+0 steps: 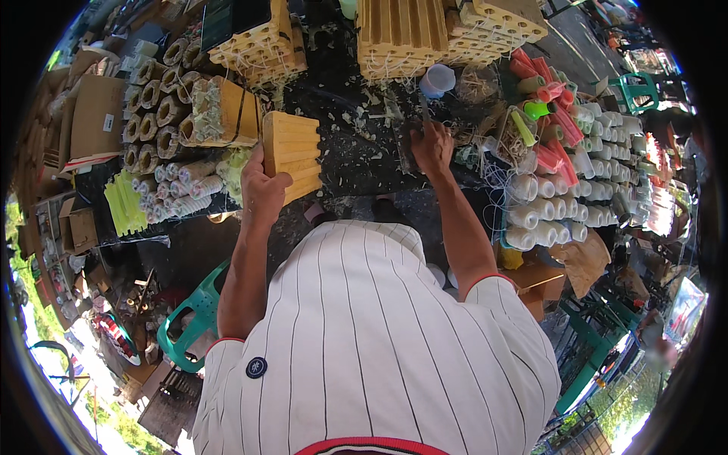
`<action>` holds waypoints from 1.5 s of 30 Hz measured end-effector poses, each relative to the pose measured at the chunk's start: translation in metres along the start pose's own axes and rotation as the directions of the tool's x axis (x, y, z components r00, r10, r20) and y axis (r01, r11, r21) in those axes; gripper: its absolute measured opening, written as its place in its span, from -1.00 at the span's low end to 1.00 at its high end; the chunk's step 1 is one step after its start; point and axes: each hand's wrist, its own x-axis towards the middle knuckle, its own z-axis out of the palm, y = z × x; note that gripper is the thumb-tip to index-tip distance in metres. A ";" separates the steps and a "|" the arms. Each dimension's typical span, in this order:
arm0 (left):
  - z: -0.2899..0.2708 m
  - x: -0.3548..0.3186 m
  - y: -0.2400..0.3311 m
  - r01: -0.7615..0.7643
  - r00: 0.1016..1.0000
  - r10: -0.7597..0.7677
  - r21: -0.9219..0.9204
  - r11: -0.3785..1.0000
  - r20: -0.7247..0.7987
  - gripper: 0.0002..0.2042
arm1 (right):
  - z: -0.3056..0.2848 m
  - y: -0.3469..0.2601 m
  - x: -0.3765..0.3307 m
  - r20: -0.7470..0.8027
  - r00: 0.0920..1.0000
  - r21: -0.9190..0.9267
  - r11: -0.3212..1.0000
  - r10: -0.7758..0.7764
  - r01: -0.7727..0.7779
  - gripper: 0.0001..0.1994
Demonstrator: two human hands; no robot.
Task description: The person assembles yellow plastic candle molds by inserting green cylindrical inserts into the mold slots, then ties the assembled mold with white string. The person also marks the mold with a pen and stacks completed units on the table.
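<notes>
My left hand point(262, 186) is closed around the side edge of a yellow grooved block point(294, 148), which is tilted above the front of the dark table point(349, 163). To the right, my right hand point(433, 148) is closed on a narrow, knife-like blade point(425, 108) that points away from me. Part of it is hidden in the fist, so its exact kind is unclear. A dark flat strip point(404, 136) lies beside that hand. Just beyond the blade stands a pale translucent cup point(437, 80). Whitish flakes are scattered over the dark surface between my hands.
More yellow grooved blocks point(402, 34) are stacked at the back, with a dark flat device point(235, 21) on the left stack. Brown hollow tubes point(152, 114) are piled left. White cylinders point(542, 208) and pink-red pieces point(557, 155) crowd the right. A green chair point(193, 322) stands behind left.
</notes>
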 end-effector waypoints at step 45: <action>0.006 -0.045 -0.012 0.108 0.988 -0.151 -0.562 0.820 -0.030 -0.16 | 0.002 -0.090 -0.071 0.161 0.875 0.475 0.813 -0.457 0.337 -0.50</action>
